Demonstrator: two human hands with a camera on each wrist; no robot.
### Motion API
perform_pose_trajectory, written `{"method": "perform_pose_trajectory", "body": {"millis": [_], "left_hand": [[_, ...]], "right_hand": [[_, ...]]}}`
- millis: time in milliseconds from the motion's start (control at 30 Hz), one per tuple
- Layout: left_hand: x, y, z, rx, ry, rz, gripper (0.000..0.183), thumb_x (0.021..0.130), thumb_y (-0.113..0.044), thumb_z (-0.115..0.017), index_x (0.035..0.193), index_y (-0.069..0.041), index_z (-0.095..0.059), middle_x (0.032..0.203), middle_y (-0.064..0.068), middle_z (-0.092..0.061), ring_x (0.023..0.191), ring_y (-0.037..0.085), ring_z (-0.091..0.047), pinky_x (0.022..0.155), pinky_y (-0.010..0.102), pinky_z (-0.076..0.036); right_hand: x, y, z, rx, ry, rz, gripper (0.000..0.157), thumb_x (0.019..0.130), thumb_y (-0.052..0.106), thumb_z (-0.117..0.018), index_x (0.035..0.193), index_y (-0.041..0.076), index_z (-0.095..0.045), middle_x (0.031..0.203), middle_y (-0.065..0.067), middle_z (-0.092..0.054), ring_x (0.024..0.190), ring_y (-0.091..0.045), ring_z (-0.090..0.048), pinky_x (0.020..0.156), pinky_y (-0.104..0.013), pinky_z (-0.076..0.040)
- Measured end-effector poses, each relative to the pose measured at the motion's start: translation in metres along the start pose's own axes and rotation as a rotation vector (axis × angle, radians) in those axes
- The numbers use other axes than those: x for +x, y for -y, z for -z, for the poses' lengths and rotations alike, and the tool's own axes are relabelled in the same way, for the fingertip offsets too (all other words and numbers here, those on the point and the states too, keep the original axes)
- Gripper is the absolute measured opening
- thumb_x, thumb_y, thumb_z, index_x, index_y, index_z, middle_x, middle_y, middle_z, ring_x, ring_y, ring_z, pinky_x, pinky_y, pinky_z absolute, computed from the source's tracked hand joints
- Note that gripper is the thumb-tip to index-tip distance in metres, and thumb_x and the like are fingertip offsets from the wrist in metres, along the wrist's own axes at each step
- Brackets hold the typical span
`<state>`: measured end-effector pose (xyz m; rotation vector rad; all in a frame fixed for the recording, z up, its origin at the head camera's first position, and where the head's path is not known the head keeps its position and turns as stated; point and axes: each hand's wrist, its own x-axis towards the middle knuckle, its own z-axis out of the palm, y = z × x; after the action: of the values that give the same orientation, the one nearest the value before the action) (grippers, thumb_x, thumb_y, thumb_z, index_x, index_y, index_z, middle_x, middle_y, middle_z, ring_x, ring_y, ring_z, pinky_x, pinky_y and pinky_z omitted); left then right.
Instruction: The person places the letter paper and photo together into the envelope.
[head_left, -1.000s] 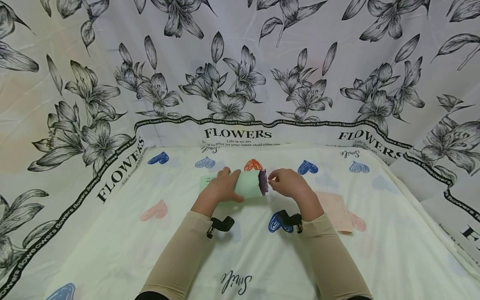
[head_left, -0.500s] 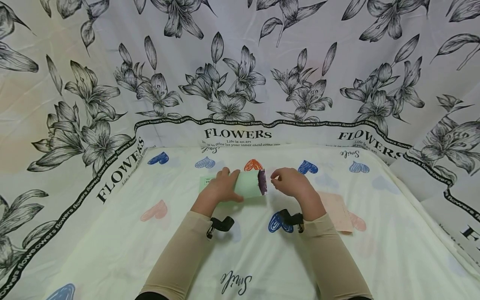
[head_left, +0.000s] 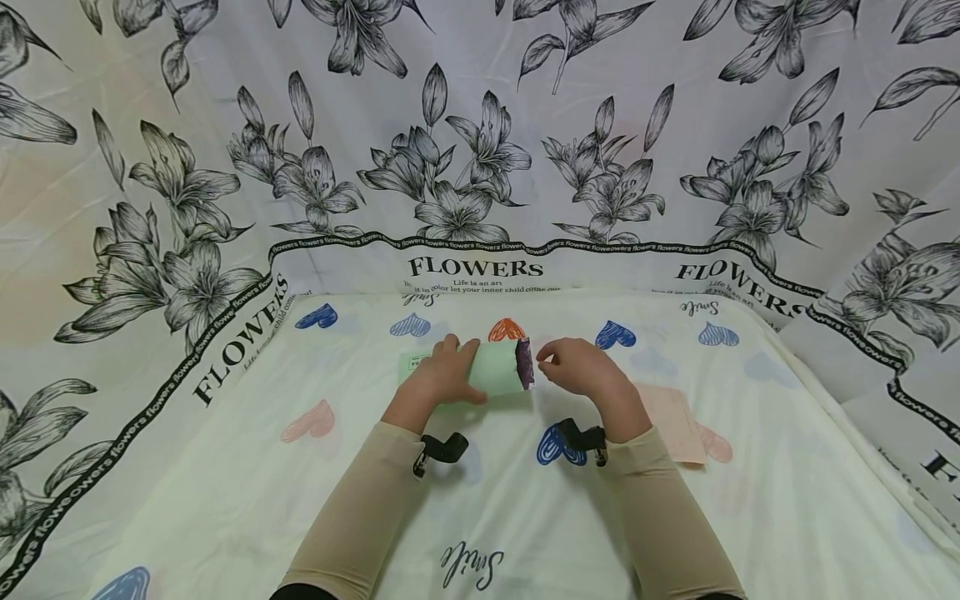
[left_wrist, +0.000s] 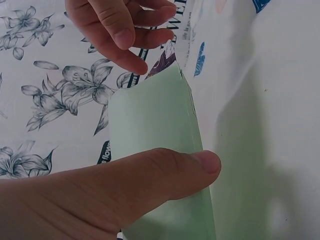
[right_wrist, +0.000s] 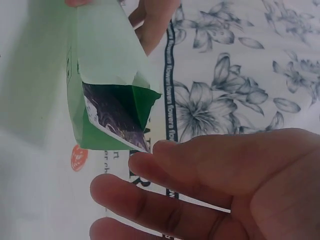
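Observation:
A pale green paper envelope [head_left: 495, 371] is held over the bed-like white sheet, its torn-looking open end facing right. My left hand [head_left: 442, 371] grips it across the middle, thumb [left_wrist: 200, 167] over the near face in the left wrist view. A dark purple patterned card [right_wrist: 112, 112] with a white edge shows inside the envelope's mouth in the right wrist view. My right hand [head_left: 581, 367] is at the mouth, thumb and index fingertips meeting at the card's corner, other fingers [right_wrist: 120, 195] spread loosely. Most of the card is hidden inside the envelope.
A pink paper rectangle [head_left: 671, 425] lies on the heart-printed sheet [head_left: 480, 492], partly behind the right forearm. A flower-printed cloth [head_left: 465, 167] rises at the back and sides. Black straps [head_left: 444, 448] sit at both wrists.
My right hand drew slightly away to the right from the envelope's mouth, then came back to the card's corner. The left hand and the envelope have stayed nearly still.

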<state>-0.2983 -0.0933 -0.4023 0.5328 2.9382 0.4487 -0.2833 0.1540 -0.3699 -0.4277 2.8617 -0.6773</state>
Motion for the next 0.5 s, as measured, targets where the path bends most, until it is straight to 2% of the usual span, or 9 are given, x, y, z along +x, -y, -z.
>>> {"method": "perform_pose_trajectory", "body": {"millis": [500], "left_hand": [[0.0011, -0.0001, -0.0001, 0.009, 0.005, -0.007, 0.104, 0.077, -0.043, -0.089, 0.16, -0.011, -0.034, 0.142, 0.021, -0.039, 0.123, 0.035, -0.043, 0.098, 0.053, -0.047]], "right_hand": [[0.0001, 0.0081, -0.0048, 0.008, 0.044, 0.013, 0.033, 0.103, 0.022, -0.059, 0.13, 0.008, -0.07, 0.113, -0.011, -0.068, 0.094, -0.025, -0.062, 0.082, -0.042, -0.055]]}}
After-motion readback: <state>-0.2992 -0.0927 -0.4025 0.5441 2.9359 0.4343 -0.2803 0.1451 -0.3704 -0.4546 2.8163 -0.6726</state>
